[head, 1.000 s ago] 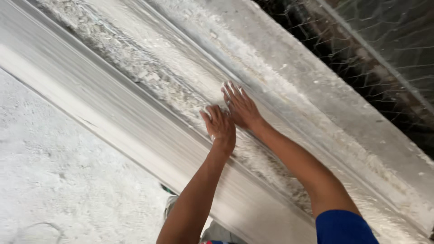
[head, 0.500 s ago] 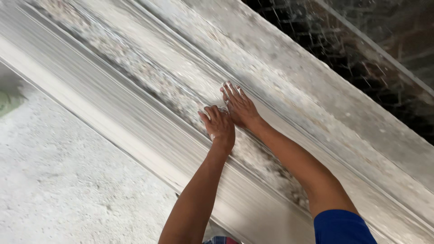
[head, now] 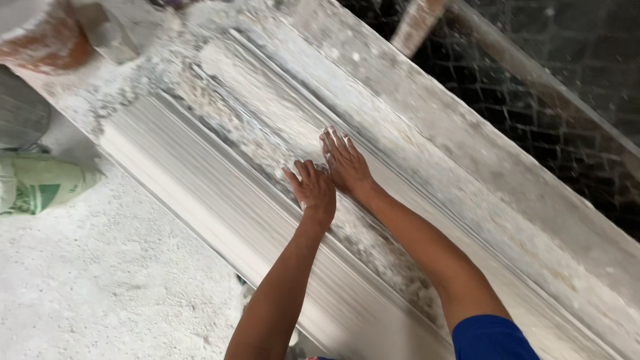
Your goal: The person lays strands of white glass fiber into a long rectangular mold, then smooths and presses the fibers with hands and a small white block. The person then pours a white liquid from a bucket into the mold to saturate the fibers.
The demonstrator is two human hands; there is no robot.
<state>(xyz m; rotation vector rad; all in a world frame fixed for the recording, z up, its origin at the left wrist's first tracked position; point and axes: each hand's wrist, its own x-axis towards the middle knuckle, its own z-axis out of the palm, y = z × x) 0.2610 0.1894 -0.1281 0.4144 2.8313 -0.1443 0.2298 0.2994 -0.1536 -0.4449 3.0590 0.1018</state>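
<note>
My left hand (head: 313, 190) and my right hand (head: 345, 163) lie flat, side by side, on a long white plaster moulding bench (head: 220, 193) that runs diagonally from upper left to lower right. Both palms press on wet white plaster (head: 267, 127) spread in the shallow channel of the bench. The fingers are spread and smeared with plaster. Neither hand holds any object. My right arm wears a blue sleeve (head: 493, 337).
A green and white sack (head: 40, 190) lies on the dusty white floor (head: 100, 287) at the left. A reddish-brown object (head: 47, 40) sits at the bench's top left end. Dark wire mesh (head: 553, 87) with a pale rail borders the bench at the right.
The view has shifted along the bench, bringing its upper end, the sack and the reddish object into sight. Both hands stay flat together on the plaster.
</note>
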